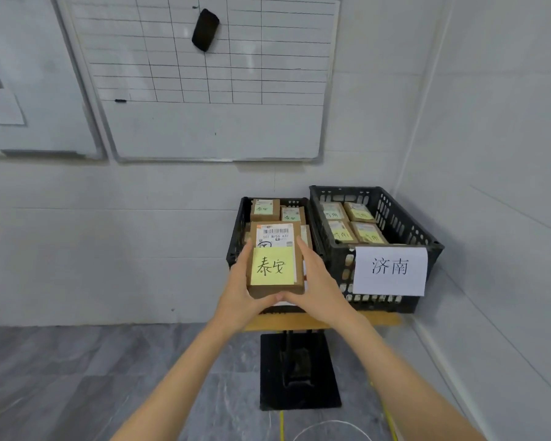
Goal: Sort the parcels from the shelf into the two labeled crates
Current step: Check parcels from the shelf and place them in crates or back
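Observation:
A brown cardboard parcel (274, 259) with a barcode label and a yellow sticky note is held over the front of the left black crate (236, 237). My left hand (239, 288) grips its left side and my right hand (315, 281) grips its right side, thumbs meeting under the near edge. The left crate holds other brown parcels (264, 209) with green notes; its front label is hidden behind the parcel. The right black crate (401, 224) carries a white paper label (390, 270) and holds several parcels (350, 222) with yellow-green notes.
Both crates sit on a small wooden tabletop (382, 320) on a black pedestal base (299, 374) in the room's corner. A whiteboard (210, 122) with a black eraser (205, 30) hangs on the wall behind. Yellow and white cables (331, 424) lie on the grey floor.

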Tool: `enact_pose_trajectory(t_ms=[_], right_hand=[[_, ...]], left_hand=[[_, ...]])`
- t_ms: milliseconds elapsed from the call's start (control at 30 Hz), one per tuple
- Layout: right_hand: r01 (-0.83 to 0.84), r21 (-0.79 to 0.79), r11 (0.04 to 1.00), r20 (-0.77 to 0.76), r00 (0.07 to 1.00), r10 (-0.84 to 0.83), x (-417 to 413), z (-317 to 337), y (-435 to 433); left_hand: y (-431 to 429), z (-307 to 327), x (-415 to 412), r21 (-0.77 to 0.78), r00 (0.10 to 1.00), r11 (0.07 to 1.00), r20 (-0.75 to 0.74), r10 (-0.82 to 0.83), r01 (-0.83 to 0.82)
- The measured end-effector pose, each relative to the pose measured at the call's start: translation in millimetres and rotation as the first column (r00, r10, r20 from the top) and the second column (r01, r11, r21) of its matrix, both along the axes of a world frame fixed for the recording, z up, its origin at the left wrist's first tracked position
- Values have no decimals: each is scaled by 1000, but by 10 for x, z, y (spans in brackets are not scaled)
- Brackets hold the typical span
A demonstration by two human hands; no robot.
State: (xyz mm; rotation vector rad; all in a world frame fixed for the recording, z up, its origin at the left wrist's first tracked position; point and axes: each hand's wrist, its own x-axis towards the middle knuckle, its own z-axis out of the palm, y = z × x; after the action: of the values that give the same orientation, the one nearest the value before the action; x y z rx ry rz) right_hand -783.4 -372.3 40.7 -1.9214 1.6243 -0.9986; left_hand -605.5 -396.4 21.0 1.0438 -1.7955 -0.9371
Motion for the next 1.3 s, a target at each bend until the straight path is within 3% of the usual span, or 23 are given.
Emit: enact_pose_trajectory(t_ms=[167, 500, 767, 1000, 1300], right_hand=[[-7, 65, 998, -84, 996, 12, -318, -151, -543], [-28, 113, 993, -72, 997, 36, -561, -320, -1465], [-32, 168, 985, -63, 997, 43, -651, -330, -2252], [-31, 220, 975, -104, 993, 55, -569, -348, -2957], [-43, 321, 946, -116, 990, 84, -602, -597, -3475]], left_hand=[[-471, -147, -320, -67, 980, 995, 180, 81, -69], [-1355, -295, -523, -142, 942, 979, 280, 183, -147], [-2258, -412, -579, -192, 953, 975, 259, 160, -111], [-3045, -543, -582, -73, 980, 990, 150, 131, -121], [-3572, -825, -523, 52, 983, 992, 151, 107, -116]])
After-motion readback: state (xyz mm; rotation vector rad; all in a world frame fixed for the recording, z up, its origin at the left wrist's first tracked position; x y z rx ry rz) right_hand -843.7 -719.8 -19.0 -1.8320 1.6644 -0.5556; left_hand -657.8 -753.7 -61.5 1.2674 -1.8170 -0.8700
